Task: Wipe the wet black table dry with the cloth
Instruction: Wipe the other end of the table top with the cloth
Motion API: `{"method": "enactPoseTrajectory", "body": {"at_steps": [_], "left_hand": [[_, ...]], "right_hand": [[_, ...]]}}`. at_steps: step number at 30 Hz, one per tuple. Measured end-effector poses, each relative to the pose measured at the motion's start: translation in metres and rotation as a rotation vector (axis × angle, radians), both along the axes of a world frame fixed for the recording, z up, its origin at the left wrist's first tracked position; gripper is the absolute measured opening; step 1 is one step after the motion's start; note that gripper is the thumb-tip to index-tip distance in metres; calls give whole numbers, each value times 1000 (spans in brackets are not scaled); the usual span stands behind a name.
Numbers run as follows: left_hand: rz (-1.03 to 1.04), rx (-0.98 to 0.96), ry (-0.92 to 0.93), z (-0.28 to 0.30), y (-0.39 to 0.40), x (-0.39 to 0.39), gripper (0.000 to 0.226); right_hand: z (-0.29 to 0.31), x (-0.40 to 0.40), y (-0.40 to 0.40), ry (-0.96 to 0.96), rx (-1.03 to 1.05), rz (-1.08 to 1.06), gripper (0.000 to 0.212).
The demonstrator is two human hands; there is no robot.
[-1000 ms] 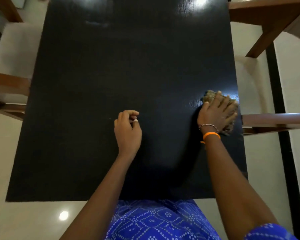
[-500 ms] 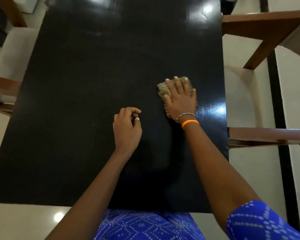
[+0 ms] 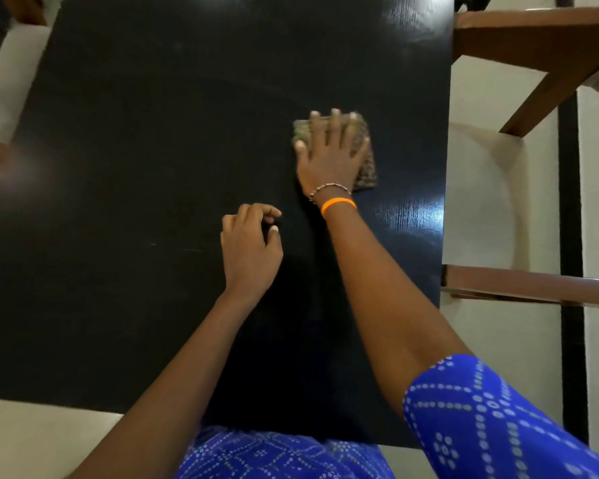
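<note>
Pressing flat on the cloth [image 3: 366,169], the right hand [image 3: 331,157] lies with its fingers straight and slightly spread, covering most of the folded brownish patterned cloth; only its far edge and right side show around the hand. The cloth lies on the black table [image 3: 135,150], right of the middle and well in from the right edge. A beaded bracelet [image 3: 329,187] and an orange band [image 3: 338,205] circle the right wrist. The left hand [image 3: 249,250] rests on the table just nearer the person, close to the right wrist, its fingers loosely curled and holding nothing. Light glints off the table's surface by its right edge. Wooden chairs [image 3: 533,50] stand beside the table on the pale floor [image 3: 481,209].
</note>
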State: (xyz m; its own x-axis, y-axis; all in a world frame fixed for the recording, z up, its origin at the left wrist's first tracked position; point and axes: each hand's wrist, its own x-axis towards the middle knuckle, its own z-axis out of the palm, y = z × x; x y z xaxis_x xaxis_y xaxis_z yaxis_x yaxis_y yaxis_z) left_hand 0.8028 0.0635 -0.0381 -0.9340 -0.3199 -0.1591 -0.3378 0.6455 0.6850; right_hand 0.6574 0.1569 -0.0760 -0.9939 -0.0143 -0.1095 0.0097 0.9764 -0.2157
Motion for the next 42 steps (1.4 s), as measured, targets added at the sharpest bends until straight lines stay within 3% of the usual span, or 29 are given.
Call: {"method": "enactPoseTrajectory", "body": {"at_steps": [3, 5, 14, 21, 36, 42], "left_hand": [[10, -62, -3, -3, 8, 1, 24], [-13, -81, -5, -4, 17, 0, 24], [-69, -29, 31, 5, 62, 0, 26], [-127, -12, 41, 9, 74, 30, 27], [-272, 115, 182, 16, 66, 119, 24], [-229, 182, 150, 10, 42, 182, 23]], "right_hand": [[0, -3, -14, 6, 15, 371, 55], [-3, -10, 3, 34, 3, 407, 54], [-6, -33, 134, 56, -1, -132, 56], [-2, -11, 139, 25, -51, -452, 64], [-3, 167, 143, -41, 24, -474, 69], [-1, 258, 142, -53, -6, -507, 66]]}}
